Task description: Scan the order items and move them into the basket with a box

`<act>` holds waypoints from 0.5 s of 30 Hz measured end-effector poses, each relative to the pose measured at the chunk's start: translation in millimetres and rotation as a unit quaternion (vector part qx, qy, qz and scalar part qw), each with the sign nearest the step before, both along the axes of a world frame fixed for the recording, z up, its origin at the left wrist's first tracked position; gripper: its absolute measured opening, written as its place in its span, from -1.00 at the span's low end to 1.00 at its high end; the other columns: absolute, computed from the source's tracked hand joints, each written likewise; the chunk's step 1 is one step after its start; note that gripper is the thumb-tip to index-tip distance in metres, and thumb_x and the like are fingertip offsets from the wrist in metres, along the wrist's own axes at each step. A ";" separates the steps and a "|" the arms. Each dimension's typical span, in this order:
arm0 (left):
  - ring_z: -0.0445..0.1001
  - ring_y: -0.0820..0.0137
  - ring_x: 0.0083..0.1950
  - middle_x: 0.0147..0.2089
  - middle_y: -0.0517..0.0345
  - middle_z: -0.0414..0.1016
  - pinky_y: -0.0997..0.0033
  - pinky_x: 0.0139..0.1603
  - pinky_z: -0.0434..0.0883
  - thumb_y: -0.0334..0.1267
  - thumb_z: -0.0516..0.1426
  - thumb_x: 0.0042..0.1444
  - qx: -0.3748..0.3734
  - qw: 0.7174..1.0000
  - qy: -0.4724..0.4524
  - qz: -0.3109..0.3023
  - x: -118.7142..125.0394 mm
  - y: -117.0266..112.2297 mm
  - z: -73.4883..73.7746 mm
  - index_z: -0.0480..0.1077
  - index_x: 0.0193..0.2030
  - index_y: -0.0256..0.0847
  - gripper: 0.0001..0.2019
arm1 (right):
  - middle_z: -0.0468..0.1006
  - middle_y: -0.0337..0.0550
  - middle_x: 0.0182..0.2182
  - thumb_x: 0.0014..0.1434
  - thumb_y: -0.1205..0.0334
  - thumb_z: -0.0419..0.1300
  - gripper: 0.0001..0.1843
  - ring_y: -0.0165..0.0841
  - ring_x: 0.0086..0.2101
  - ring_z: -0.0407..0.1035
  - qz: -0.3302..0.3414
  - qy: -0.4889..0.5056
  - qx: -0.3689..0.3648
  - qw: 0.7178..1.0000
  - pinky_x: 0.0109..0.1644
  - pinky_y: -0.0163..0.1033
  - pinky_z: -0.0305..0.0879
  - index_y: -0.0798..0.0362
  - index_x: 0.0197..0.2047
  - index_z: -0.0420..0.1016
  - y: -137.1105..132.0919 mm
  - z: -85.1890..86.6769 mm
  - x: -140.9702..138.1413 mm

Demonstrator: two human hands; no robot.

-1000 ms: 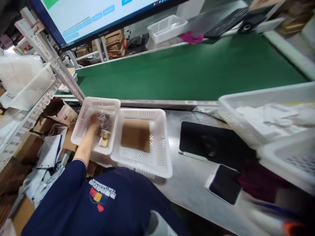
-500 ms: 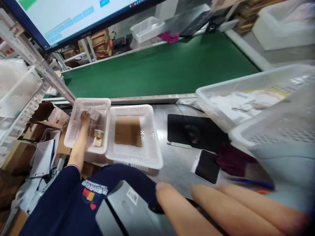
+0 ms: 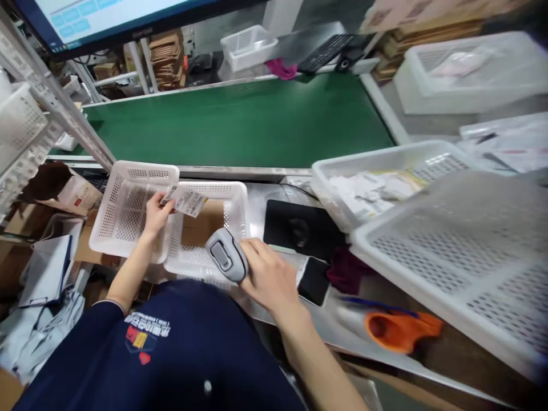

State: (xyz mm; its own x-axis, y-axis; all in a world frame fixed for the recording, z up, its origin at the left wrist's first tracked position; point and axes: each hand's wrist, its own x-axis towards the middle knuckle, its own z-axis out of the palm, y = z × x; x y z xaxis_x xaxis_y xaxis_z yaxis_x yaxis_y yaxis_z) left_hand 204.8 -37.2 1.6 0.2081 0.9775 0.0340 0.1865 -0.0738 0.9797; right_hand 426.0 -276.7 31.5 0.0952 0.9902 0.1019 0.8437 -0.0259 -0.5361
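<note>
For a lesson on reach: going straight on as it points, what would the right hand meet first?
Led by its scanner, probably the packet in the left hand; depth is unclear.

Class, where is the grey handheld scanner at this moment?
Head view, lower centre: the scanner is held in the right hand, above the near rim of the cardboard-lined basket, right of the left hand holding a label.

Head camera looks forward and down (at close range), seemingly facing the green belt (image 3: 240, 123).
</note>
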 end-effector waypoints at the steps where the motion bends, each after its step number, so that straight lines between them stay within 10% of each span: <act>1: 0.55 0.41 -0.30 -0.29 0.20 0.53 0.43 -0.31 0.63 -0.07 0.38 0.05 -0.006 1.000 0.007 -0.013 3.0 -6.1 -4.6 0.43 -0.25 -0.19 -0.70 | 0.58 0.08 0.01 0.11 0.40 0.14 -0.58 -0.06 -0.05 0.49 -0.014 -0.002 -0.023 1.000 -0.18 -0.13 0.30 0.07 0.05 0.52 7.6 -6.1 -2.9; 8: 0.64 0.27 -0.08 -0.06 0.04 0.63 0.27 -0.03 0.65 -0.20 0.24 0.21 -0.013 0.994 0.098 -0.038 3.7 -27.4 -40.1 0.45 -0.05 -0.19 -0.79 | 0.54 -0.01 -0.05 0.24 0.34 0.23 -0.83 -0.14 -0.16 0.49 -0.057 0.028 -0.142 0.988 -0.35 -0.17 -0.01 0.05 -0.07 0.45 6.4 -36.9 -15.4; 12: 0.36 0.10 0.50 0.48 -0.18 0.38 0.07 0.48 0.37 -0.35 0.26 0.23 0.037 0.956 0.287 0.045 -33.1 -19.9 -46.9 0.29 0.37 -0.15 -0.43 | 0.56 0.00 -0.04 0.30 0.28 0.21 -0.87 -0.11 -0.21 0.50 -0.107 0.080 -0.157 0.979 -0.32 -0.16 0.08 0.01 -0.07 0.45 -15.6 -64.4 -19.7; 15: 0.27 -0.12 0.55 0.49 -0.41 0.32 -0.07 0.51 0.29 -0.38 0.39 0.09 -0.022 0.910 0.405 0.089 -65.3 -10.5 -50.7 0.26 0.39 -0.30 -0.27 | 0.57 0.05 0.01 0.37 0.21 0.16 -0.86 -0.11 -0.24 0.52 -0.135 0.133 -0.173 0.966 -0.30 -0.13 0.17 -0.01 -0.04 0.47 -31.9 -86.3 -25.5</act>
